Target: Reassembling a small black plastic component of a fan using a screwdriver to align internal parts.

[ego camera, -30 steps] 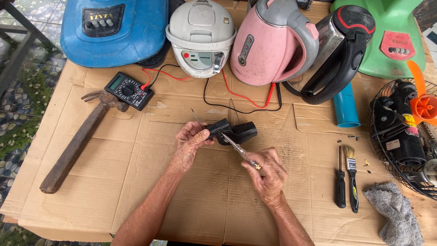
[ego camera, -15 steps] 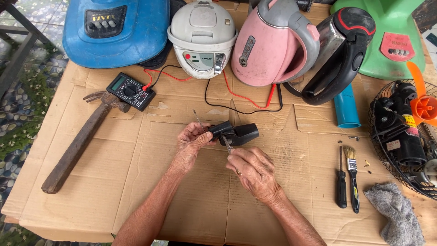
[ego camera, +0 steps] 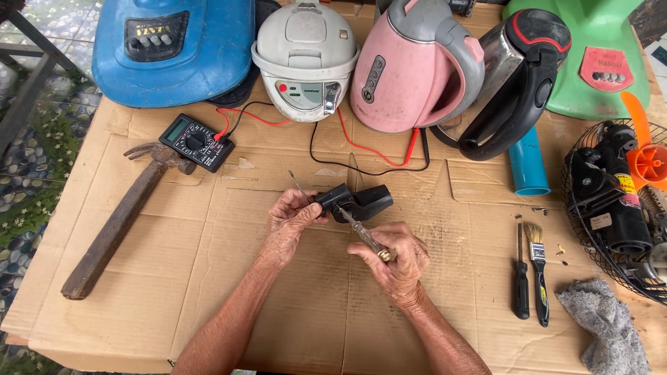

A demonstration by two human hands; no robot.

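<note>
Behind hands point(ego camera: 347, 236), pink kettle point(ego camera: 410, 69), multimeter point(ego camera: 196, 142), hammer point(ego camera: 118, 222)

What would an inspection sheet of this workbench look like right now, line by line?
Surface: flattened cardboard, creased, covering the table.
Job's things: black plastic part held above the cardboard; small screwdriver with its tip at the part.
Clutter: hammer, multimeter, blue housing, white cooker, pink kettle, steel kettle, blue pipe, black screwdriver, paintbrush, grey rag, fan motor in a wire guard.
Hands: left hand grips the part; right hand grips the screwdriver.
Cables: red and black test leads cross the cardboard.
Surroundings: pebbled ground on the left.
</note>
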